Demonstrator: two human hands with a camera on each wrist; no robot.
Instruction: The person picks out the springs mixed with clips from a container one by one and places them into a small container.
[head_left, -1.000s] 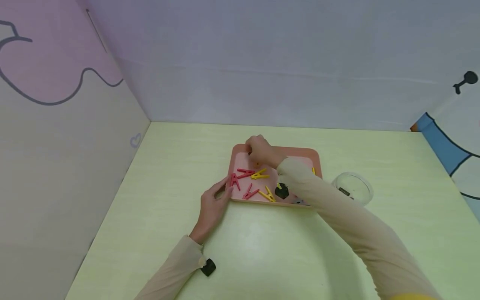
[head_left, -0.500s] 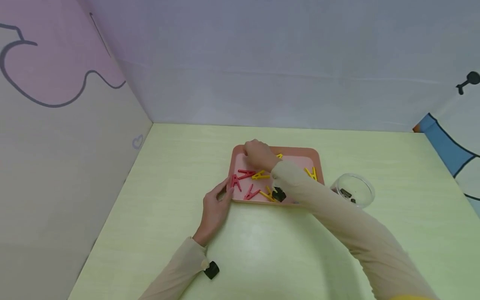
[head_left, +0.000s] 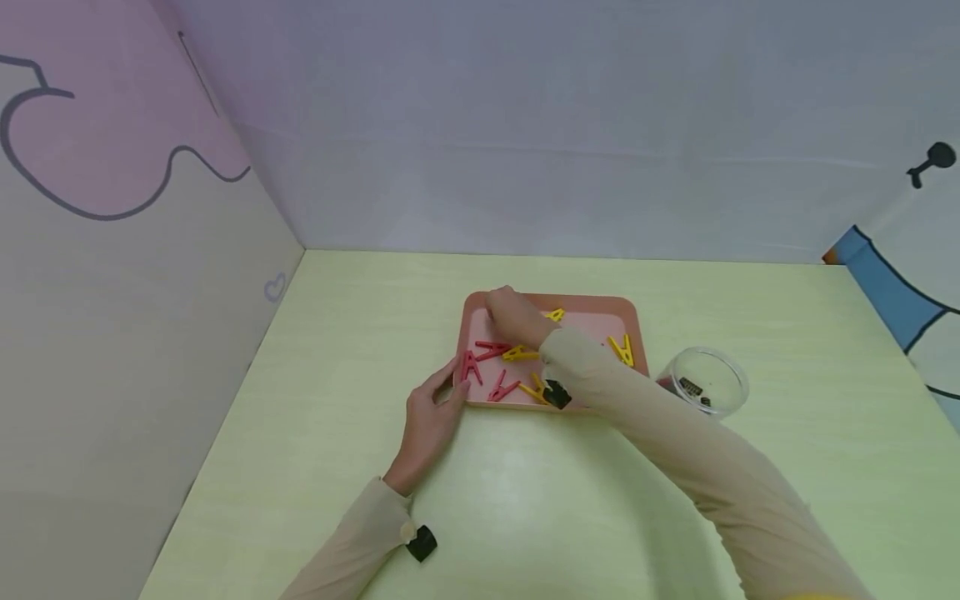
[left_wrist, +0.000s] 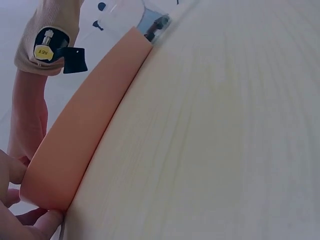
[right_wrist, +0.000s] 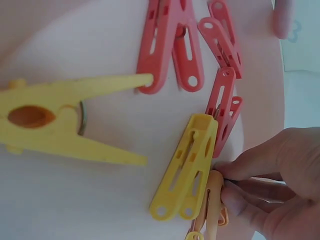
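Note:
A pink tray [head_left: 626,310] lies on the table with several red clothespins [head_left: 502,388] and yellow clothespins [head_left: 622,348] scattered in it. At the tray's near left corner, my left hand [head_left: 429,417] grips the rim between thumb and fingers; the left wrist view shows fingertips against the tray's outer wall [left_wrist: 85,130]. My right hand [head_left: 519,317] reaches into the far left part of the tray. In the right wrist view its thumb and fingers pinch an orange-looking clothespin [right_wrist: 214,195]. A yellow clothespin [right_wrist: 182,167] and a red one [right_wrist: 224,112] lie right beside it.
A clear round container [head_left: 708,379] with small dark objects inside stands right of the tray, close to the right forearm. Beyond the pale table [head_left: 375,292] rises a grey-lilac wall [head_left: 525,125], with a painted wall on either side.
My right hand and forearm have shifted slightly toward me and left, uncovering yellow clothespins at the tray's back and right side. The left hand keeps its place on the corner.

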